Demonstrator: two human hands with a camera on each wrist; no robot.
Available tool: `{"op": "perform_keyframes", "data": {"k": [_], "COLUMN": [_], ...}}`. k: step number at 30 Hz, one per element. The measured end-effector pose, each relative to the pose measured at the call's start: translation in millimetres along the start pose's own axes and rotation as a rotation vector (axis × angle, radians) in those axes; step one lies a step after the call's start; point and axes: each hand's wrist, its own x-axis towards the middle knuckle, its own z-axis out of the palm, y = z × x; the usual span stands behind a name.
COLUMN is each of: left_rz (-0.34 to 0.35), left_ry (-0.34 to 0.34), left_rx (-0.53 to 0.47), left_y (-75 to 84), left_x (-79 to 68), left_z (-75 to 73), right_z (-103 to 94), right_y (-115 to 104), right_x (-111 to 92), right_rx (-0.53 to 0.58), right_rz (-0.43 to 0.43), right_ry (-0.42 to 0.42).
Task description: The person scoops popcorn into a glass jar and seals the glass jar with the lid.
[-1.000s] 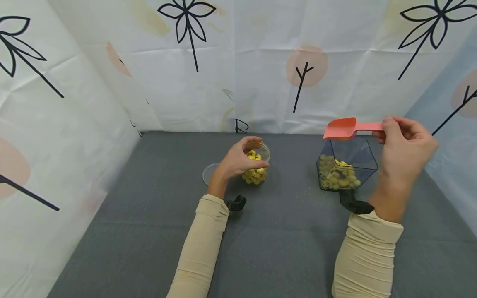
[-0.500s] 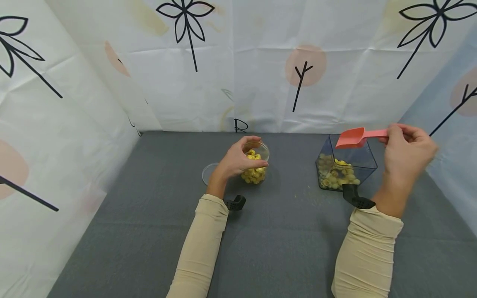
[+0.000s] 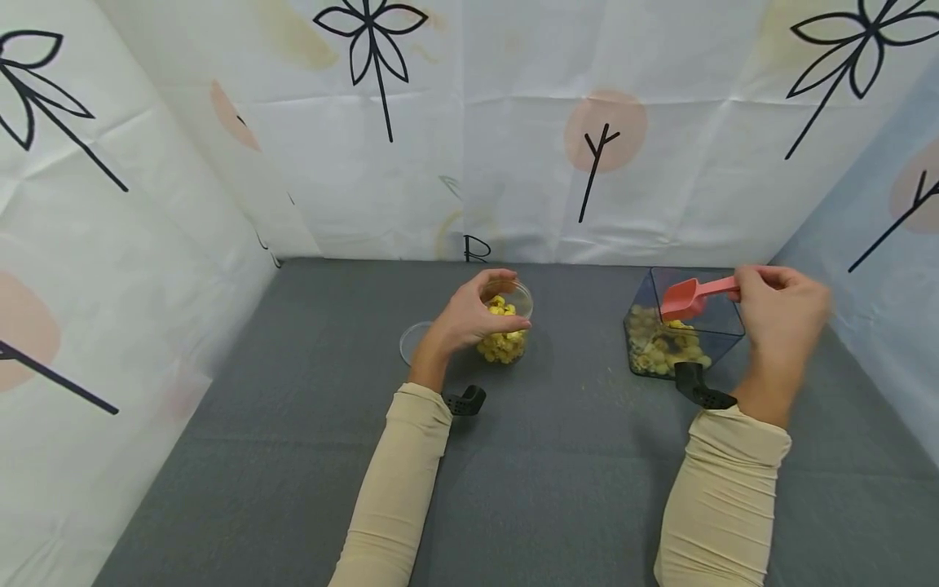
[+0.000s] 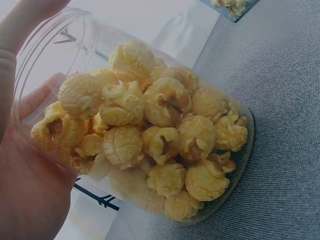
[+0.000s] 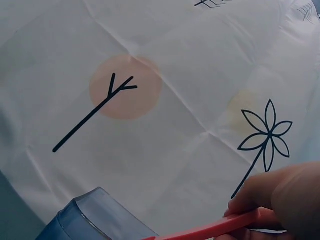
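My left hand (image 3: 469, 316) holds a clear round jar (image 3: 522, 300) near its rim, thumb and fingers on either side. Yellow popcorn (image 4: 165, 140) fills much of the jar, which stands on the grey cloth. At the right, my right hand (image 3: 781, 314) pinches the handle of a coral-red scoop (image 3: 682, 300). The scoop's blade dips through the opening of a bluish see-through square container (image 3: 722, 314), close above the popcorn (image 3: 667, 350) inside. In the right wrist view, the red handle (image 5: 210, 229) lies between thumb and fingers, and the blade is out of frame.
A clear round lid (image 3: 412, 341) lies on the table (image 3: 543, 489) just left of the left hand, partly behind its wrist. Small crumbs dot the cloth between jar and container. White printed fabric (image 3: 513, 163) walls the back and sides.
The right hand has lowered the scoop from above the container's back rim down into its opening, moving slightly left at the end. The left hand and jar stay in place.
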Motion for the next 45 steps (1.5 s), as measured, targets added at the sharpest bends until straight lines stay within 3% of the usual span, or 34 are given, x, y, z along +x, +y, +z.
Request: {"op": "perform_keyframes", "data": {"k": [8,18,38,45], "left_rz": [0.000,0.001,-0.014,-0.020], "left_ry": [0.009,0.014,0.003,0.003], "left_rx": [0.005,0.011,0.037,0.057], "left_y": [0.8,-0.2,2.9,6.4], "left_x": [-0.8,-0.3,-3.6,-6.3], "left_z": [1.0,0.4,-1.7,-2.3], "right_z": [6.8,5.9,1.2,10.6], "right_y": [0.6,1.3,-9.6,-22.2], "right_x": [0.7,1.4,-9.1,-21.8], "right_rx": [-0.164,-0.337,-0.227,-0.175], "right_rz": [-0.035,-0.006,0.000,-0.157], "right_ry": [-0.068,-0.161,-0.120,-0.142]}}
